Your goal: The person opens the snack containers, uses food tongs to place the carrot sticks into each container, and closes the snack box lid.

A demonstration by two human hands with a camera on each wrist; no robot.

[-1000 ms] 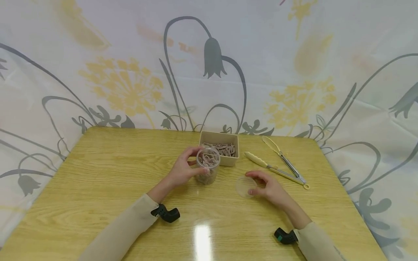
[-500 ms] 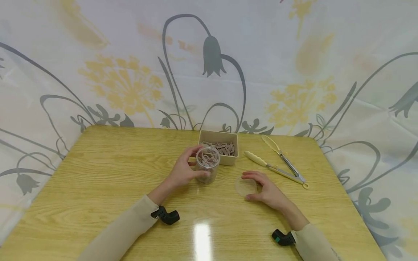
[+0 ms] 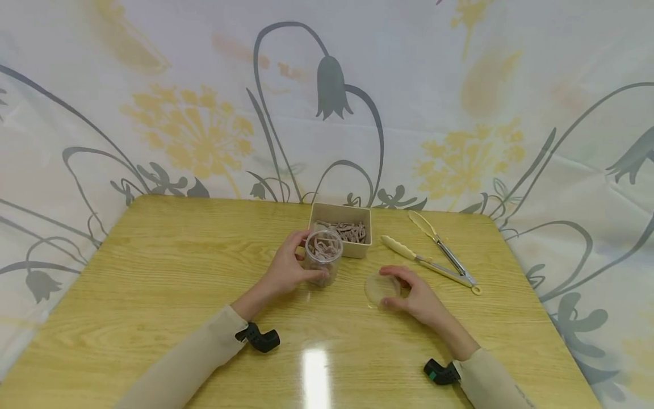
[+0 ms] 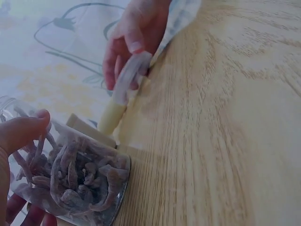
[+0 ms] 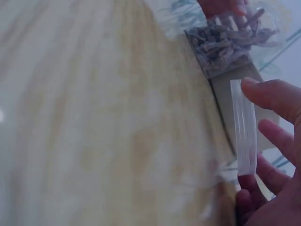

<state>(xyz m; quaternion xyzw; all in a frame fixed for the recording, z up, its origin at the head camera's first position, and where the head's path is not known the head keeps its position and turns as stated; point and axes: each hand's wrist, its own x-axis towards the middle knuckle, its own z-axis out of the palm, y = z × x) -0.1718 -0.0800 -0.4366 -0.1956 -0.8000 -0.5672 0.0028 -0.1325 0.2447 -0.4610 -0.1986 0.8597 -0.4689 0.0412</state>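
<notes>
My left hand [image 3: 286, 270] grips a clear, round, open-topped jar [image 3: 329, 268] standing on the table, thumb and fingers on opposite sides. Through its wall, in the left wrist view, show many greyish-mauve, curled dried strips [image 4: 70, 165]. To the right of the jar, my right hand [image 3: 418, 294] holds a translucent round lid [image 3: 379, 289] between thumb and fingertips at its edge. Seen edge-on in the right wrist view, the lid [image 5: 244, 132] has a ridged rim. A faint reflection lies just below it on the tabletop in the head view.
Behind the jar is a beige rectangular box [image 3: 357, 250] with more of the strips, partly covered by the jar. Tongs [image 3: 452, 258] with cream scalloped tips lie spread at the right. The wooden table [image 3: 204, 238] ends at a flower-printed curtain [image 3: 204, 85].
My right hand has spread its fingers round the lid's edge and shifted slightly left with it. My left hand keeps its grip on the jar, which stays in place.
</notes>
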